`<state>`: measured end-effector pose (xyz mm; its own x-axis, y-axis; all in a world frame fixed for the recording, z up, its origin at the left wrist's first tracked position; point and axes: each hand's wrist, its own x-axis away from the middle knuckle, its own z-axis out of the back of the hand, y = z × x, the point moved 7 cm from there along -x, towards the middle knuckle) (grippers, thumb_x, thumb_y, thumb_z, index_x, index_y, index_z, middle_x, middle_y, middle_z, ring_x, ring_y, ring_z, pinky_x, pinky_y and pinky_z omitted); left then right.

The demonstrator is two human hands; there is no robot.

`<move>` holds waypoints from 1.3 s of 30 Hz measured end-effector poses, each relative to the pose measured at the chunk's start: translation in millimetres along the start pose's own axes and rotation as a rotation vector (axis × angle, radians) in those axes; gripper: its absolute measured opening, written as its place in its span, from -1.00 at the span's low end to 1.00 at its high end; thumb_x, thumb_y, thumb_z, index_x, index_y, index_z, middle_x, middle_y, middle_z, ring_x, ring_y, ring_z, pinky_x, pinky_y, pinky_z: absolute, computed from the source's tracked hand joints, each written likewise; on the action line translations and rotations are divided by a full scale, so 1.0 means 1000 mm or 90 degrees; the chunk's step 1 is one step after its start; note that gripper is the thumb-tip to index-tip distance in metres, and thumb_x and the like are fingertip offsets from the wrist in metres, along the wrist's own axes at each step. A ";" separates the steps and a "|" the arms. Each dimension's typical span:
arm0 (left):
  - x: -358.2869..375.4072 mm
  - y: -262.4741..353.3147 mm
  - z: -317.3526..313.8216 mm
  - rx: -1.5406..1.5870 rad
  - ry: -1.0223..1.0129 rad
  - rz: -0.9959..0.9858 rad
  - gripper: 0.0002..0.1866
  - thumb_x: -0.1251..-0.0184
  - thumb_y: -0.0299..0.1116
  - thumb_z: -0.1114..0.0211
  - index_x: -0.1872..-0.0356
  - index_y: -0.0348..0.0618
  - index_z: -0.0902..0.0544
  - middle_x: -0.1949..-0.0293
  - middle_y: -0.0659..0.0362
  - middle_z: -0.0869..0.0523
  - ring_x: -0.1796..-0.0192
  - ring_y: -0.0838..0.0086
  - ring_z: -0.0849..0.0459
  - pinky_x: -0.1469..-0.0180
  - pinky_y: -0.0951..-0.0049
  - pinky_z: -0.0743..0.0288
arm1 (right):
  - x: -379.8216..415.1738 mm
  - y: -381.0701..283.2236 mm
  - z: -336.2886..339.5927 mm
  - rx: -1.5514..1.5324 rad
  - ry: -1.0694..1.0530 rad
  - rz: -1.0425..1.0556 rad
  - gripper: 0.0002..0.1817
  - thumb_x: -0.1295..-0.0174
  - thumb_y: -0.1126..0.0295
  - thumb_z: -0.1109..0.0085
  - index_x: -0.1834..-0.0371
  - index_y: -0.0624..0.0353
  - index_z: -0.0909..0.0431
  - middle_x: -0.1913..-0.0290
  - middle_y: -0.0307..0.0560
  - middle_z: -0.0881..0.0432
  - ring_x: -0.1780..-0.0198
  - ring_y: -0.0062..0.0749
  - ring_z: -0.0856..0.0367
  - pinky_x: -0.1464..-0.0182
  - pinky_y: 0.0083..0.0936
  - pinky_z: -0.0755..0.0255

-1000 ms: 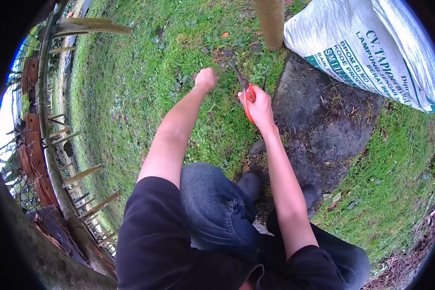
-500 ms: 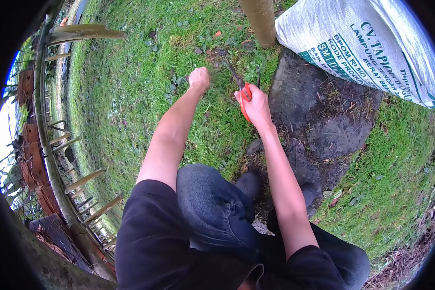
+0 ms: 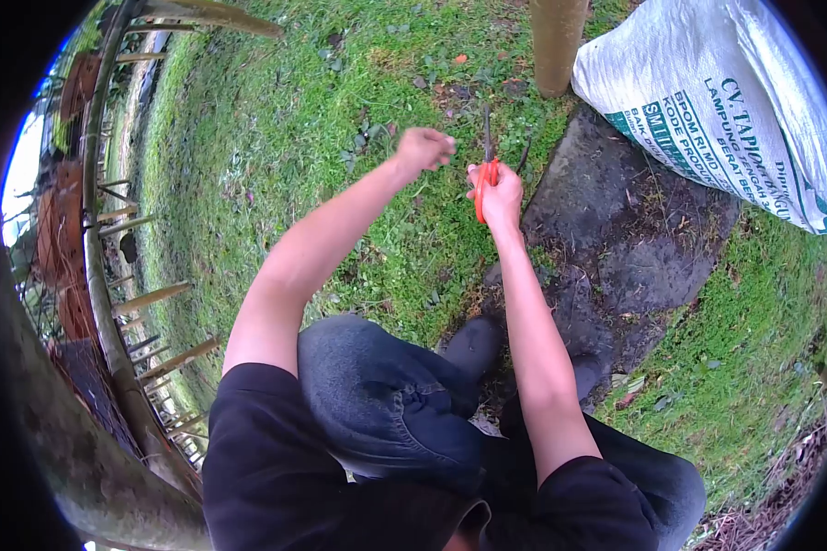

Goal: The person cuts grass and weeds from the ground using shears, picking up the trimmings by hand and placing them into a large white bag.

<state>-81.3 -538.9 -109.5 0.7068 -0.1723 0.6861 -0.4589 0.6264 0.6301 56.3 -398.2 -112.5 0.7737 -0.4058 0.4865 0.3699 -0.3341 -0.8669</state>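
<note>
My right hand (image 3: 499, 191) is wrapped round the orange handles of a pair of scissors (image 3: 490, 171), whose dark blade points away from me over the grass. Just left of the scissors, my left hand (image 3: 424, 150) is held above the grass (image 3: 340, 119) with its fingers drawn together toward the blade side. Whether anything thin is pinched between those fingers is too small to tell. The two hands are apart.
A white sack (image 3: 698, 101) with green print lies at the upper right beside a wooden post (image 3: 558, 46). Dark flat stones (image 3: 583, 184) are right of my right hand. A bamboo fence (image 3: 96, 248) runs along the left, and dry twigs lie at the lower right.
My left hand has moved right, nearer the scissors, and its fist has loosened. The scissors have turned more upright in my right hand. The camera view has shifted slightly.
</note>
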 end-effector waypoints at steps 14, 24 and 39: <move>-0.021 -0.026 0.008 -0.065 0.155 0.026 -0.67 -0.27 -0.54 -0.31 -0.06 -0.07 -0.58 0.32 0.03 -0.76 0.29 0.30 -0.78 0.37 0.24 -0.64 | 0.038 -0.009 0.034 0.042 0.030 0.052 -0.71 -0.28 0.25 -0.41 0.26 0.27 -0.59 0.48 -0.13 -0.66 0.55 -0.46 -0.64 0.45 -0.43 -0.52; -0.096 -0.022 0.021 -0.261 0.269 -0.065 -0.70 -0.25 -0.17 -0.38 0.09 -0.08 -0.83 0.12 -0.06 -0.82 0.01 0.17 -0.80 -0.12 0.27 -0.62 | 0.029 -0.013 0.036 0.155 0.005 0.016 -0.66 -0.24 0.17 -0.41 0.26 0.26 -0.62 0.41 0.05 -0.69 0.34 -0.14 -0.70 0.18 -0.28 -0.51; -0.083 0.013 0.003 -0.485 0.286 -0.147 -0.74 -0.26 -0.16 -0.37 0.18 -0.06 -0.82 0.19 -0.10 -0.81 0.10 0.03 -0.79 -0.03 0.13 -0.65 | 0.009 -0.020 0.043 0.134 0.013 0.014 -0.66 -0.24 0.21 -0.40 0.26 0.31 -0.61 0.36 0.13 -0.72 0.27 0.00 -0.74 0.15 -0.25 -0.52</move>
<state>-147.3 -518.4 -157.1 0.9532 -0.1430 0.2664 0.0861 0.9730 0.2141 78.3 -358.3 -95.3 0.7728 -0.4289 0.4678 0.4541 -0.1412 -0.8797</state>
